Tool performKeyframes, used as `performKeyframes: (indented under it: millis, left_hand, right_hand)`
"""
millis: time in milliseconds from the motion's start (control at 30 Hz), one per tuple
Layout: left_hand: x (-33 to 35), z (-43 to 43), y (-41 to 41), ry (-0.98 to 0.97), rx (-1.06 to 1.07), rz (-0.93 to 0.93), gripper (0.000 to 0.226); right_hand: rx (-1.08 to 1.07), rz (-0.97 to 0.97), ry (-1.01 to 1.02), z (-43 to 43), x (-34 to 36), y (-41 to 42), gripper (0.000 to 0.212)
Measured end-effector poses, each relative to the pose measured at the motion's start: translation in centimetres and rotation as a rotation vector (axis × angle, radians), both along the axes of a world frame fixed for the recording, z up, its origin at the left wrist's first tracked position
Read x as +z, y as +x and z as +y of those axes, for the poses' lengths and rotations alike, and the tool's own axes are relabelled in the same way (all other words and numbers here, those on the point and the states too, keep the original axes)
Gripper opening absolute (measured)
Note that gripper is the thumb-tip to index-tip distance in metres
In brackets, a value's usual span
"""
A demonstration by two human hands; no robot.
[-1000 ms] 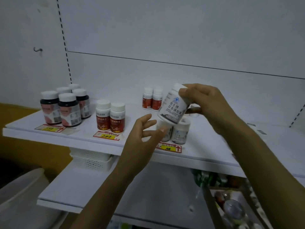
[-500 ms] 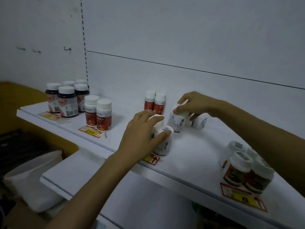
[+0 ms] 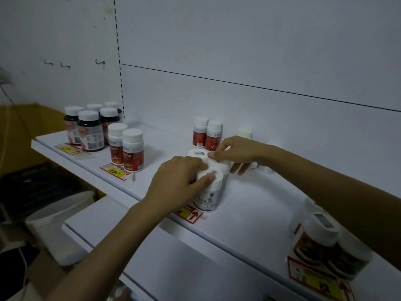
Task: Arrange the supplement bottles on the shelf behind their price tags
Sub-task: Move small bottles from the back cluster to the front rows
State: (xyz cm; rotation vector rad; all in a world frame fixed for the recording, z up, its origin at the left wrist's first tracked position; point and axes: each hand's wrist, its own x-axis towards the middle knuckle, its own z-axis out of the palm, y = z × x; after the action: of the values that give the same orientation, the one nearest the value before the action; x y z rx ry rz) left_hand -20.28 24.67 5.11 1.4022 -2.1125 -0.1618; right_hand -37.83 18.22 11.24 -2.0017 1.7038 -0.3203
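A cluster of white supplement bottles stands mid-shelf behind a red and yellow price tag (image 3: pixel 189 213). My left hand (image 3: pixel 178 181) grips the front white bottle (image 3: pixel 208 193) by its cap. My right hand (image 3: pixel 235 152) holds the cap of the white bottle just behind it (image 3: pixel 219 165); a third white bottle (image 3: pixel 196 153) shows to the left. Two red-label bottles (image 3: pixel 207 135) stand near the back wall, and another red-label pair (image 3: pixel 127 147) stands behind the "200" tag (image 3: pixel 115 171).
Dark bottles (image 3: pixel 90 131) group at the shelf's left end behind their tag (image 3: pixel 68 148). Brown-label jars (image 3: pixel 325 248) stand at the right front behind a tag (image 3: pixel 316 281). A lower shelf (image 3: pixel 152 257) juts out below; a white bin (image 3: pixel 58 222) sits at lower left.
My right hand brought the white bottle down from the air onto the shelf behind the front bottle. My left hand closed on the front bottle's cap. The view shifted right.
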Motion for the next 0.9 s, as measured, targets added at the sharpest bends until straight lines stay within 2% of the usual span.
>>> performKeyframes:
  millis: [200, 333, 400, 600, 833, 900]
  left_hand:
    - [1.6, -1.6, 0.2, -0.014, -0.049, -0.043, 0.047]
    - [3.2, -3.6, -0.5, -0.048, -0.127, -0.045, 0.046]
    - [4.1, -4.4, -1.3, -0.060, -0.176, -0.052, 0.046]
    - [5.5, -6.7, -2.2, -0.070, -0.277, -0.042, 0.044]
    - [5.8, -8.7, -2.3, -0.077, -0.358, -0.026, 0.045]
    - [5.8, -9.1, -2.5, -0.071, -0.387, -0.012, 0.045]
  right_hand:
    - [-0.143, 0.047, -0.164, -2.8, 2.5, -3.2, 0.045]
    - [-0.181, 0.411, -0.243, -4.8, 2.1, -5.2, 0.049]
    - [-0.192, 0.516, -0.250, -5.6, 1.5, -5.6, 0.050]
    - [-0.259, 0.486, -0.161, -7.7, 0.2, -5.4, 0.045]
    - [-0.342, 0.504, -0.187, -8.8, -0.7, -5.3, 0.030]
    - [-0.346, 0.513, -0.232, -8.8, -1.0, -5.3, 0.031]
